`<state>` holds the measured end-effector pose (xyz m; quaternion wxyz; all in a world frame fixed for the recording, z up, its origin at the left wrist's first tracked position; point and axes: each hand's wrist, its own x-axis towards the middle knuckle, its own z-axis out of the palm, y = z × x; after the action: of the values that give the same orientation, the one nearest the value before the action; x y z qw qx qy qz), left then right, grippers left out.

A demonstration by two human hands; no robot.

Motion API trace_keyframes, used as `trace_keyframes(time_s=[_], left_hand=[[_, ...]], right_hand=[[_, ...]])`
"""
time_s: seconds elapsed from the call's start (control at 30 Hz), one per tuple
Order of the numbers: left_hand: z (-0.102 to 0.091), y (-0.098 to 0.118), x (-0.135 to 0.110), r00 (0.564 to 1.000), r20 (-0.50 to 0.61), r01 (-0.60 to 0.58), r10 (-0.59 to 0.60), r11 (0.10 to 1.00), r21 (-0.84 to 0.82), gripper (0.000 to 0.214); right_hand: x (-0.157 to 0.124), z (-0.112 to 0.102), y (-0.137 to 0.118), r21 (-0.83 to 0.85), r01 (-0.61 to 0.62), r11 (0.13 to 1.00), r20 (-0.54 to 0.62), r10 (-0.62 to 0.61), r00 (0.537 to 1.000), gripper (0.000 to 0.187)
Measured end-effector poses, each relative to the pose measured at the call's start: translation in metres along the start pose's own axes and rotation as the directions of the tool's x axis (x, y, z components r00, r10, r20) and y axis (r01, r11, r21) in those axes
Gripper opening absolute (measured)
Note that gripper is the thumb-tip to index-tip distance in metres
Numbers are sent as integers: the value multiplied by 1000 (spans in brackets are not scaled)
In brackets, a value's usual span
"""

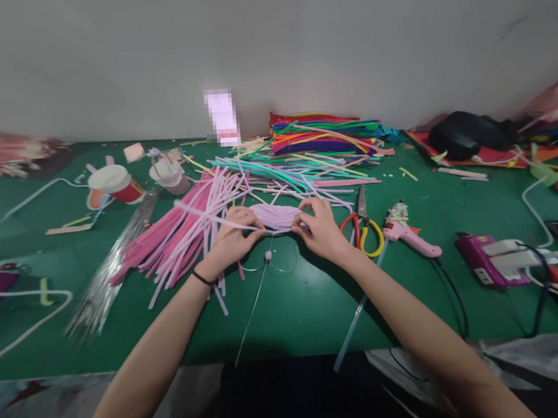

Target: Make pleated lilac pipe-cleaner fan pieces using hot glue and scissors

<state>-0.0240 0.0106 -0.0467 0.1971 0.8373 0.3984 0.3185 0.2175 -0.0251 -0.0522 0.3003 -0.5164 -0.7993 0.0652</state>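
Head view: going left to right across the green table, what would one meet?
Red-and-white lidded cup, left hand, lilac bundle of fuzzy stems, right hand, metal scissors with red and yellow handles, pink glue gun, purple box with white plugs.

Behind the green desk (295,321) rises a plain grey wall (133,66) in soft, dim light, while below the desk's near edge lies a blurred, greyish floor (83,401).

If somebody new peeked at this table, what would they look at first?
Probably the fluffy lilac bundle, held at its ends by the left hand and right hand over the green table. Next might come the rainbow pile of fuzzy stems near the wall, and the pink-and-lilac fan on the left. The scissors and pink glue gun stand out right.
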Motion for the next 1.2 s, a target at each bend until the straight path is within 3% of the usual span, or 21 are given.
trace_keyframes(time_s=[0.17, 0.3, 0.37, 0.43, 0.53, 0.6, 0.7, 0.8, 0.87, 1.03, 1.13, 1.2], left_hand=[[7, -3, 0, 988, -81, 127, -132, 990, -60, 15], [9, -2, 2, 980, -131, 136, -153, 982, -129, 16], [9, -1, 3, 973, -178, 124, -148, 983, -138, 16], [8, 1, 3, 968, -218, 99, -127, 985, -139, 16], [7, 7, 3, 964, -250, 57, -92, 988, -141, 17], [6, 12, 2, 962, -264, 37, -75, 989, -146, 16], [5, 18, 0, 950, -303, 18, -71, 985, -173, 14], [6, 24, -1, 941, -319, 19, -110, 961, -275, 41], [7, 27, -1, 941, -288, 50, -176, 917, -396, 53], [-7, 16, 2, 948, -174, 75, -268, 718, -692, 43], [-31, -2, 4, 939, 103, 276, -328, 539, -796, 38], [-42, -11, 6, 908, 163, 346, -386, 473, -810, 37]], right_hand=[[2, -1, -3, -1, -77, 997, -45, 77, 996, 6], [3, 6, 6, 236, -215, 948, -92, 242, 966, 7], [4, 10, 9, 453, -337, 825, -43, 398, 916, 24], [5, 14, 7, 652, -429, 626, 63, 518, 853, 47], [7, 16, -3, 812, -468, 349, 232, 544, 807, 65], [8, 14, -11, 848, -458, 267, 286, 497, 819, 57], [8, 9, -18, 883, -416, 218, 281, 464, 840, 40], [8, 6, -18, 906, -403, 134, 298, 474, 828, 36], [8, 6, -17, 911, -403, 83, 317, 481, 817, 36], [10, 0, -13, 929, -371, 2, 317, 515, 796, 33], [10, -8, -12, 918, -397, 2, 353, 455, 818, 31], [9, -11, -14, 885, -464, 36, 421, 363, 832, 32]])
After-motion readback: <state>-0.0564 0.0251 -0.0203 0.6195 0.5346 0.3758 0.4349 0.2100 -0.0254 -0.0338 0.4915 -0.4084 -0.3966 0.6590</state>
